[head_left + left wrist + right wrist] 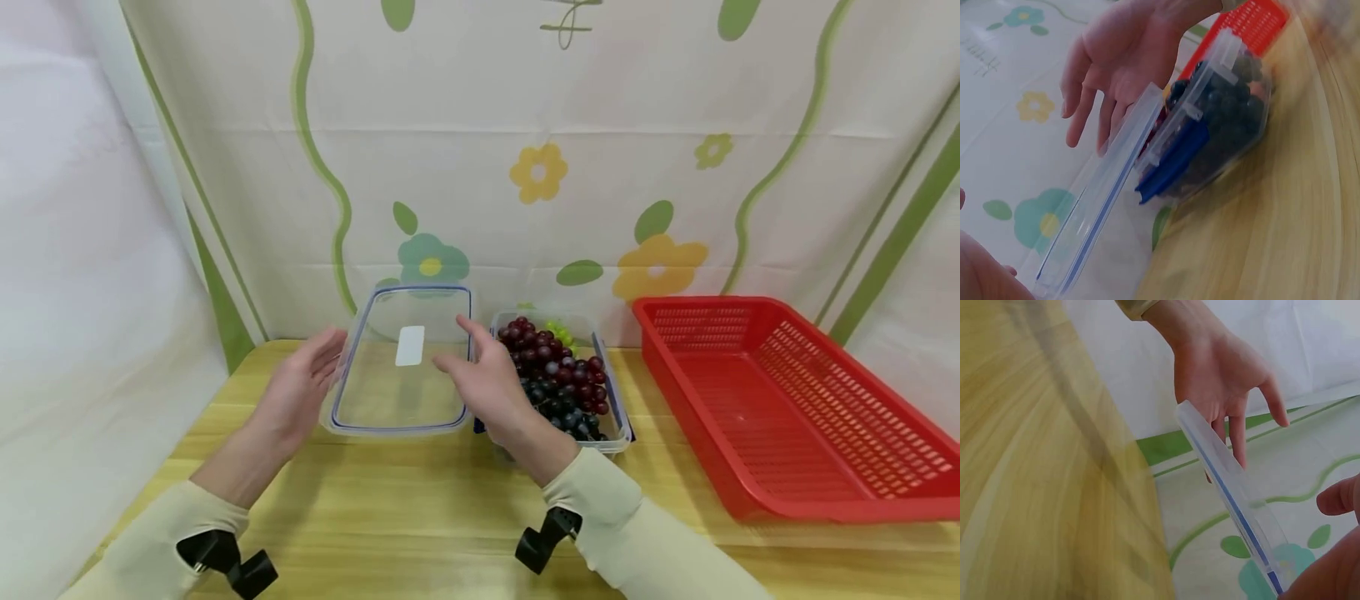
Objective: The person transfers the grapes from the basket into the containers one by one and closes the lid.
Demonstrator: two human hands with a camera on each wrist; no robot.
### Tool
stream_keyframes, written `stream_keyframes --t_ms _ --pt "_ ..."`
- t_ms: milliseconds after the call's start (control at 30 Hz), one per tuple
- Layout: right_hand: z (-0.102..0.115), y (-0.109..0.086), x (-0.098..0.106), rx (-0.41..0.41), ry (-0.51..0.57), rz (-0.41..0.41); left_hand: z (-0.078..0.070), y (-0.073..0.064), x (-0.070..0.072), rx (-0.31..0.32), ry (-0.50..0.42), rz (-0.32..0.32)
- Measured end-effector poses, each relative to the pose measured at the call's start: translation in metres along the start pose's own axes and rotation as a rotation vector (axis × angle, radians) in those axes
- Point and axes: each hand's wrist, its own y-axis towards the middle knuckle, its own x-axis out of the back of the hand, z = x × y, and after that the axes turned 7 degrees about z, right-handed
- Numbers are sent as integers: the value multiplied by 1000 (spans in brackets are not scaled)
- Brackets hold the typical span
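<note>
A clear plastic lid [438, 392] with a blue seal and a white label is held up over the table between both hands. My left hand [303, 387] supports its left edge, fingers extended and thumb apart. At the right edge is my right hand [491, 383], its thumb and forefinger spread over the lid's corner side. In the right wrist view the lid's edge lies against the left palm and fingers [1235, 428]. Just right of the lid, a clear container [618, 408] with blue side clips holds dark red grapes [562, 367], black grapes [562, 408] and a few green grapes [558, 331].
A red plastic basket [738, 417] with lattice sides stands to the right on the wooden table [360, 517]. Behind the table hangs a white curtain [450, 167] printed with flowers. The right forearm passes in front of the grape container.
</note>
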Motion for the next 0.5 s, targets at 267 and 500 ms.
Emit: stream_keyframes --t_ms 267,500 --pt "12 -5 41 -5 122 -60 -9 12 -37 -6 -149 10" --pt "15 -6 79 -35 153 -139 -8 32 -61 -64 -176 -37"
